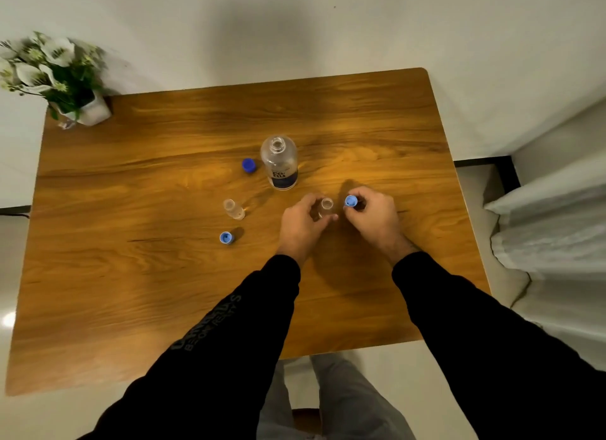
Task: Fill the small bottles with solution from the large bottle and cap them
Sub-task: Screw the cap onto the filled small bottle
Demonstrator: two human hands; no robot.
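**Where things stand on the bench**

The large bottle [279, 162] stands upright near the middle of the bench [131, 292], its cap [249, 165] lying just beside it on the left. Nearer the front edge and to the left stands one small bottle [233, 208], with a loose small cap [226, 237] in front of it, apart. A second small bottle [325, 207] stands in front of the large bottle, slightly to its right, in the left hand [303, 224]. Just right of that bottle, the right hand [373, 218] holds another small cap [351, 201]. A potted plant [59, 75] sits on the far left corner.
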